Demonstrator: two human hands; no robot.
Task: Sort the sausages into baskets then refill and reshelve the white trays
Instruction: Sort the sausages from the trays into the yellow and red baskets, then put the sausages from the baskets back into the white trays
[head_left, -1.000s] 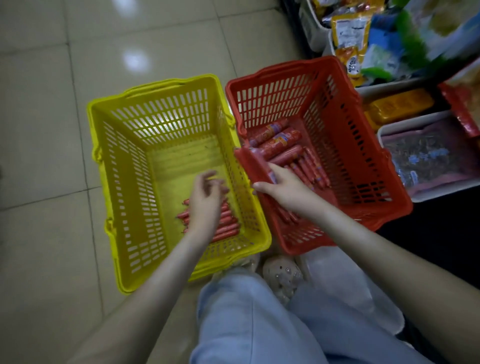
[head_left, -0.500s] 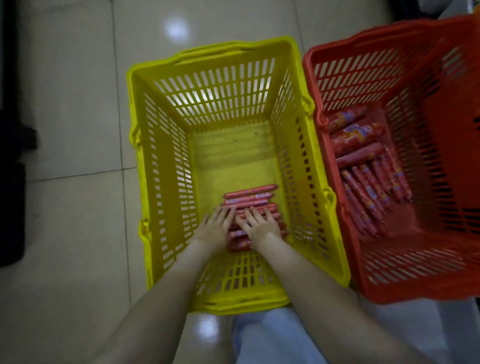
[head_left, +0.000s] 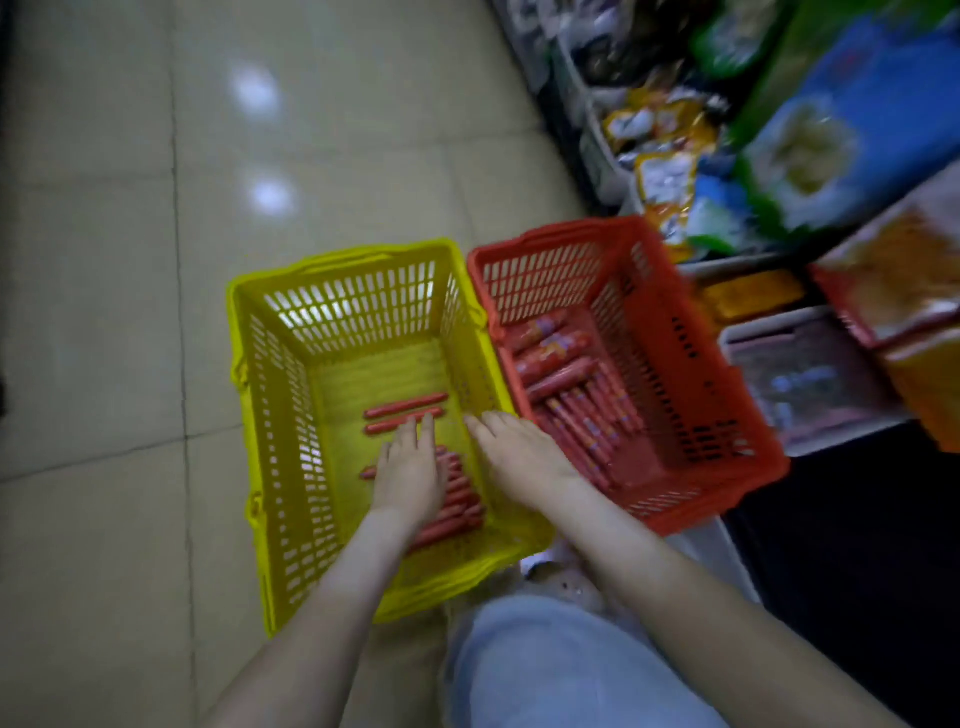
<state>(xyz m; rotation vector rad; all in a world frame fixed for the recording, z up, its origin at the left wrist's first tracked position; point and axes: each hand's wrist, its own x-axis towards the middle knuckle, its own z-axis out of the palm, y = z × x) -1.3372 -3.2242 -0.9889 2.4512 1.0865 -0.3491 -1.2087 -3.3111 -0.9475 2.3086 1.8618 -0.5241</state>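
In the yellow basket (head_left: 270, 395) my left hand (head_left: 410, 475) lay flat, fingers open, on the thin sausages (head_left: 457, 506); two (head_left: 405, 413) had rolled clear. My right hand (head_left: 519, 460), empty too, had lifted toward the red basket (head_left: 737, 415) (fatter sausages (head_left: 558, 364) there), so sorting continued.

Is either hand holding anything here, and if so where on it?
Nothing is held. The left hand lies flat on the sausages; the right hand is open and empty.
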